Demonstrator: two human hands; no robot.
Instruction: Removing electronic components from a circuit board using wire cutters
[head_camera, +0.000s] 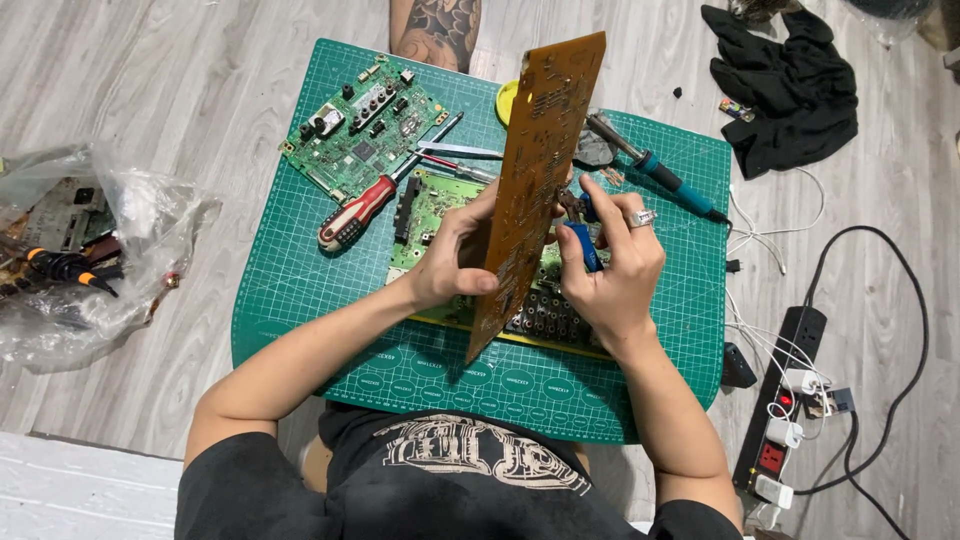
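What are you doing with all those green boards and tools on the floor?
A person sits on the floor over a green cutting mat. The left hand holds a tan circuit board upright on its edge. The right hand holds blue-handled pliers against that board's far side. Under the hands lies another green board. A third green circuit board, a red screwdriver and a soldering iron rest on the mat. A power strip lies to the right.

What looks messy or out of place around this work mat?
A black cloth lies crumpled on the floor off the green cutting mat, and white cables trail tangled toward the power strip. Nothing looks spilled or broken.
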